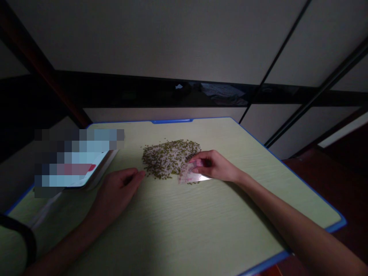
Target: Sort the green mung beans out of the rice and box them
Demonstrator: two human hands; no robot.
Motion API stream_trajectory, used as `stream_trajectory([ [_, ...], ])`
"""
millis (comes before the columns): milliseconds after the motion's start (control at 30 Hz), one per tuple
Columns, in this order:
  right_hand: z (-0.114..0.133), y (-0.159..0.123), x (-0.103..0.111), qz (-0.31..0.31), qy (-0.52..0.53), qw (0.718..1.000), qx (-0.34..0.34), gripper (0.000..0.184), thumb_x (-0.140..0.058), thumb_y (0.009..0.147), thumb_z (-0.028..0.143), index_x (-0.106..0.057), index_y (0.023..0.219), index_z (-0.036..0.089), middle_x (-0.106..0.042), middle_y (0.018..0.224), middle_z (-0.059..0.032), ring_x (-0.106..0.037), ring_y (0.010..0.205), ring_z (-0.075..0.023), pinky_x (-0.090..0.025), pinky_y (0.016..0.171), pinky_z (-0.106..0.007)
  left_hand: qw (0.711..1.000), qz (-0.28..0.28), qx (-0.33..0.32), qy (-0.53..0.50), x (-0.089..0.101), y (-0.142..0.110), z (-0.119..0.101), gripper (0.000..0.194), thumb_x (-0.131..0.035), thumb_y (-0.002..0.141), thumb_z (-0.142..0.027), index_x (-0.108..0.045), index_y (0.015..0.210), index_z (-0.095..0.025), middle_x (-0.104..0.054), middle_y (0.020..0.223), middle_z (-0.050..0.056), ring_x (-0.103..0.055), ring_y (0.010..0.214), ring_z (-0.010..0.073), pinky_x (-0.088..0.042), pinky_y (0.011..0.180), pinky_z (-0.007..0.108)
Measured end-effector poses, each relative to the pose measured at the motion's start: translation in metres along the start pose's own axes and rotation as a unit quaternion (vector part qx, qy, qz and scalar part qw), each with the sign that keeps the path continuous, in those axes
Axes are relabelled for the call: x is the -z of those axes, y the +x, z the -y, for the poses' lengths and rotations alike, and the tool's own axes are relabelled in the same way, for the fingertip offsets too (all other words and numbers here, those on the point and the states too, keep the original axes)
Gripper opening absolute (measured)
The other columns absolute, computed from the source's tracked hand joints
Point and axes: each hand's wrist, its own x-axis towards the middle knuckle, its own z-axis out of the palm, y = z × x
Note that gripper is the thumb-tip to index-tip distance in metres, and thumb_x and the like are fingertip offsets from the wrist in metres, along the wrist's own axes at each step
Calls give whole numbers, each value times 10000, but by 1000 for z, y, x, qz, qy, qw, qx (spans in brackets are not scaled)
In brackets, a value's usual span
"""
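A spread of small green beans mixed with whitish grains (169, 155) lies in the middle of the table. My right hand (217, 165) is at its right edge, thumb and fingers pinching a small clear plastic bag with pink print (188, 172). The bag is tilted over the near right side of the pile, and what it contains cannot be made out. At the pile's near left edge rests my left hand (117, 191), its fingers curled in and the thumb and forefinger tips close together. Whatever those tips may hold is too small to see.
The pale table (184, 226) has a blue rim and a blue handle (172, 121) at its far edge. On the left stands a lit tablet (92, 172), partly pixelated. A black curved strap or cable (27, 234) is at the lower left. Cabinet panels (158, 42) rise behind the table.
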Motion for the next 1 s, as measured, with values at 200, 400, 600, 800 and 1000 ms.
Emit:
stream_trajectory([
  [200,9,-1,-10,1,2,1000,28,248,-623,723,244,-673,924,108,-634,804,-60,-531,668,-140,-415,572,-247,1000,-1,0,6,-1,1,-1,378,-380,676,-502,-316,425,-226,-299,403,-78,-340,416,104,-256,460,241],
  [400,15,-2,-13,-2,13,999,51,216,-629,716,199,-676,918,136,-648,844,-63,-558,725,-154,-436,599,-256,1000,-1,5,6,-1,0,-3,372,-377,670,-499,-321,423,-227,-314,404,-74,-352,424,109,-263,467,245],
  [600,8,2,-12,-5,159,987,19,255,-632,710,249,-658,928,121,-619,754,-34,-505,614,-107,-397,542,-233,1000,2,2,8,0,1,-1,379,-373,672,-512,-314,430,-226,-298,409,-77,-348,427,107,-259,472,245],
  [800,-6,-3,7,-95,226,968,-51,297,-692,641,287,-655,897,143,-577,651,-2,-437,513,-77,-316,450,-205,1000,4,2,6,1,-1,-3,370,-366,680,-500,-320,439,-223,-309,419,-77,-358,439,108,-262,482,244],
  [1000,-21,-26,28,-110,225,964,-90,299,-713,621,299,-666,877,151,-533,578,24,-404,474,-73,-285,432,-210,1000,6,1,9,-1,1,0,372,-380,669,-505,-320,431,-225,-314,407,-76,-356,432,107,-266,471,242],
])
